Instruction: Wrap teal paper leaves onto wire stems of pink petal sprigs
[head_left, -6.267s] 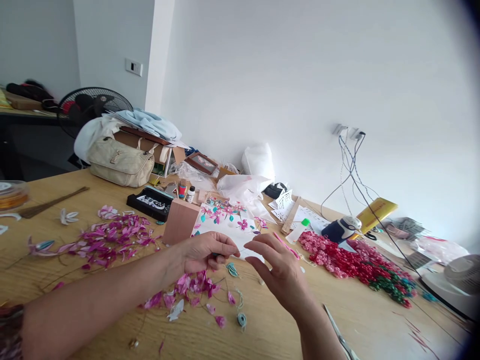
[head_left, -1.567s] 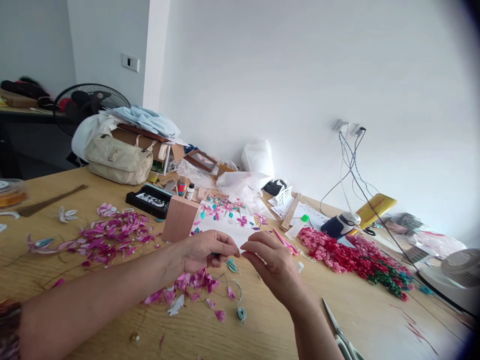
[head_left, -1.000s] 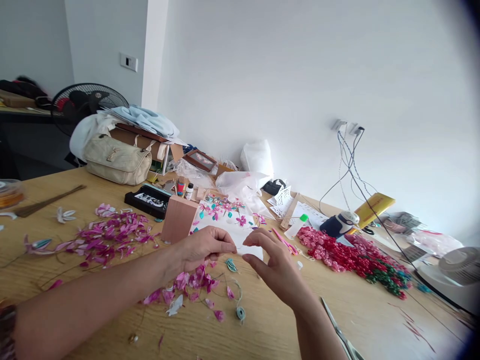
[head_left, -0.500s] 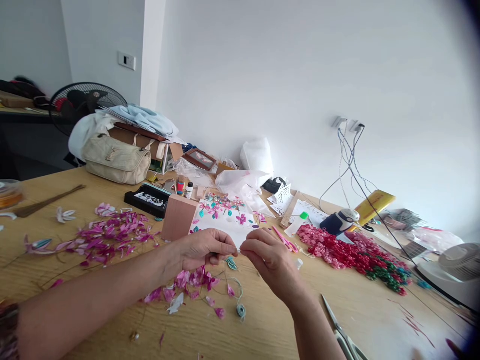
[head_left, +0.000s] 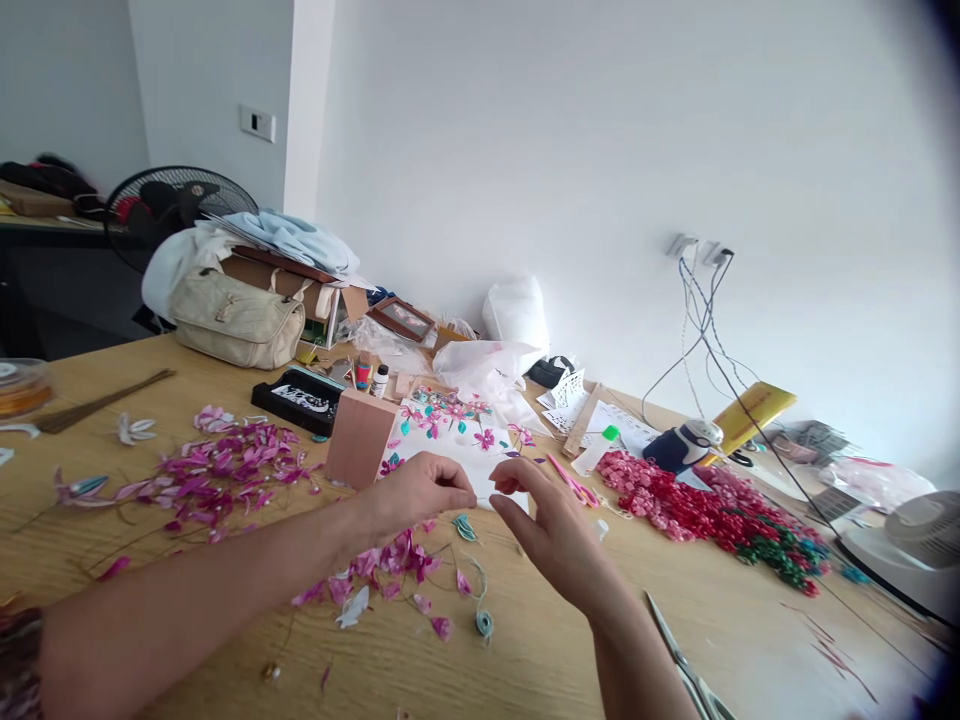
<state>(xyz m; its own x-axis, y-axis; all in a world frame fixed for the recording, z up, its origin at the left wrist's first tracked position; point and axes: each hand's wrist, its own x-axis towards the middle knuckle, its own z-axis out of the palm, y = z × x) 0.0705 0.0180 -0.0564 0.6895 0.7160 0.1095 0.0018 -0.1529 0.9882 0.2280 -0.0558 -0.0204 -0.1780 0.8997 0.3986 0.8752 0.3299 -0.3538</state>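
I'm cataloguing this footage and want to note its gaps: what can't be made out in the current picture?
In the head view:
- What the left hand pinches, if anything: too small, partly covered by its fingers.
- Part of the white sheet: hidden behind both hands.
- Ends of the scissors' handles: the scissors are cut off by the bottom edge.
- Print on the yellow packet: too small.

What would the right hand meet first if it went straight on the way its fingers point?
Probably the left hand: the right hand points towards it across a small gap, with the white paper behind. Depth is unclear from this view.
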